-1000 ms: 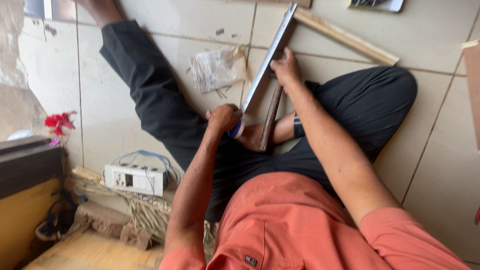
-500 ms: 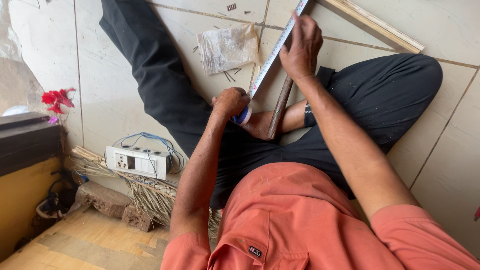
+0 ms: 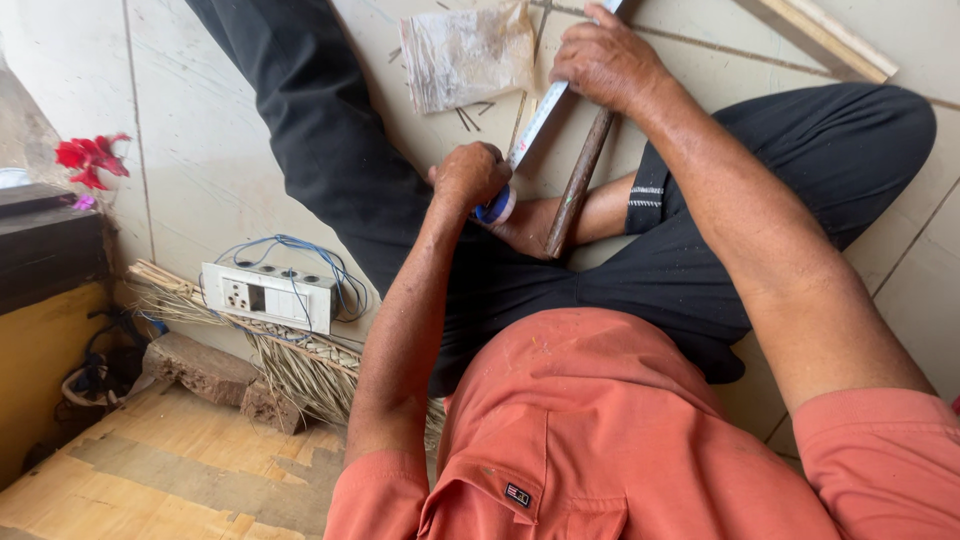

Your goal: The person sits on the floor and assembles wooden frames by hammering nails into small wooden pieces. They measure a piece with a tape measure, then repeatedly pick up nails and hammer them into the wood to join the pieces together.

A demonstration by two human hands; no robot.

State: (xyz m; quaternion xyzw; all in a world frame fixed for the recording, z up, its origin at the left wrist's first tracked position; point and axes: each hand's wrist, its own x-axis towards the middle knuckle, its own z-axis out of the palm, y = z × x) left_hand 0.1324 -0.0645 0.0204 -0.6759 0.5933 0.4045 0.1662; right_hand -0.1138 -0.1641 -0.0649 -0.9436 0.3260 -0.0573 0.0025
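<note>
- Left hand [image 3: 470, 175]: fingers clenched around a small blue-and-white tool [image 3: 497, 207], perhaps a marker or knife handle; its exact kind could not be told. The tip sat against the lower end of the ruler.
- Right hand [image 3: 605, 62]: fingers pressed flat and curled over the upper part of the metal ruler [image 3: 535, 125], pinning it down.
- Metal ruler: long, pale, lying slanted across the tiled floor [image 3: 200, 150], between the two hands, just beside the wooden stick.
- Wooden stick [image 3: 575, 185]: dark, narrow, lying alongside the ruler, its lower end resting on the person's bare foot [image 3: 530, 225].
- Clear plastic bag [image 3: 468, 55]: crumpled, on the floor just left of the ruler, with a few nails [image 3: 470, 115] beside it.
- Wooden strip [image 3: 815, 38]: pale, at upper right, well apart from the hands.
- White switch-and-socket box [image 3: 268, 295] with blue wires, resting on a straw broom [image 3: 290, 360], at left.
- Handling note, as a judgement: the stroke would go best with the right hand's weight kept steady on the ruler, and the tool drawn tight against its edge without tilting.
</note>
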